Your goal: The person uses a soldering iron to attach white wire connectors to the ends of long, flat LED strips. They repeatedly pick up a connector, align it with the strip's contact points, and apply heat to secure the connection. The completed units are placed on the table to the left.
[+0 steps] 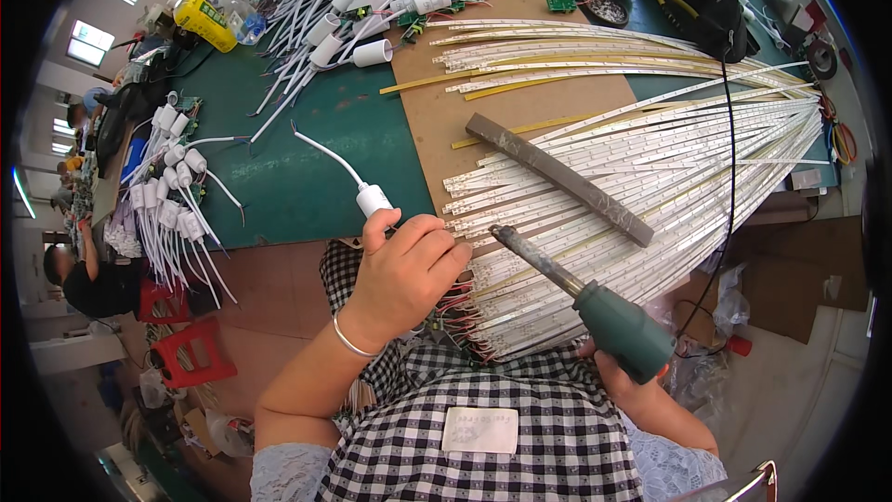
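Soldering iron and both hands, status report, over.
Left hand closed on white plastic cable cap. Right hand grips green-handled soldering iron, tip over white LED strips. Grey bar lies across strips.

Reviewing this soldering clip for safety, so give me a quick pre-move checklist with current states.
1. Right hand grips the soldering iron by its green handle, away from the metal: ok.
2. Iron tip clear of left hand fingers: not ok, very close.
3. Left hand holds the white plug with its cable: ok.
4. Grey bar lies across the light strips, holding them down: ok.
5. Iron's black cord clear of the strips: not ok, crosses over them.
6. Tip hot or tinned: cannot tell.
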Demonstrator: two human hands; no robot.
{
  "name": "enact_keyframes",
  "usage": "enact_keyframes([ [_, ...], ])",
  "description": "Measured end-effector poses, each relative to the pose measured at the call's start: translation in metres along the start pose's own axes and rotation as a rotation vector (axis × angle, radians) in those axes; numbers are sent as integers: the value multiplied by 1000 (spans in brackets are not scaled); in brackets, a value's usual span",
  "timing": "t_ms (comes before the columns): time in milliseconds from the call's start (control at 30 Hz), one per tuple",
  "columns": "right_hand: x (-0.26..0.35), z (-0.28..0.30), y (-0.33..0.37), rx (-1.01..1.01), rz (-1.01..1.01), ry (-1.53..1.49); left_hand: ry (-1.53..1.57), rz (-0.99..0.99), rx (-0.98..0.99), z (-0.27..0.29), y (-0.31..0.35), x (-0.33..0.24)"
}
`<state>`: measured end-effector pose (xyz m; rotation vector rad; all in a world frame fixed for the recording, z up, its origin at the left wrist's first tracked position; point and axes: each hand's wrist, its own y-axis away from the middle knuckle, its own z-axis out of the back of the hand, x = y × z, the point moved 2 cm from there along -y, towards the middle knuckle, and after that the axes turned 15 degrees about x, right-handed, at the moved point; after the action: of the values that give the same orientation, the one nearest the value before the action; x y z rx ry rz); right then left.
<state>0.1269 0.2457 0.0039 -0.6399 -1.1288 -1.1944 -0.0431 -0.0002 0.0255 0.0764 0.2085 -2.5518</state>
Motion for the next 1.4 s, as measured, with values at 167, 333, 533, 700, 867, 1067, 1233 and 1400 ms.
enact_keyframes([
  [167,18,4,-5,-155,-111,-309,0,-3,6,1,-1,0],
  [333,13,4,-5,-121,-31,-187,3,-3,12,2,-1,0],
  [533,10,3,-6,-131,-15,-99,10,-2,13,2,-2,0],
  [700,12,4,-7,-129,-10,-117,37,1,13,2,-2,1],
  [867,10,2,-5,-138,4,-233,74,22,32,8,-2,4],
  [1067,11,1,-2,-156,2,-349,142,154,-11,22,7,64],
  [1233,3,-1,2,-171,48,-265,129,177,5,17,21,86],
  [1400,6,-3,-1,-225,-3,-274,193,248,123,31,24,85],
])
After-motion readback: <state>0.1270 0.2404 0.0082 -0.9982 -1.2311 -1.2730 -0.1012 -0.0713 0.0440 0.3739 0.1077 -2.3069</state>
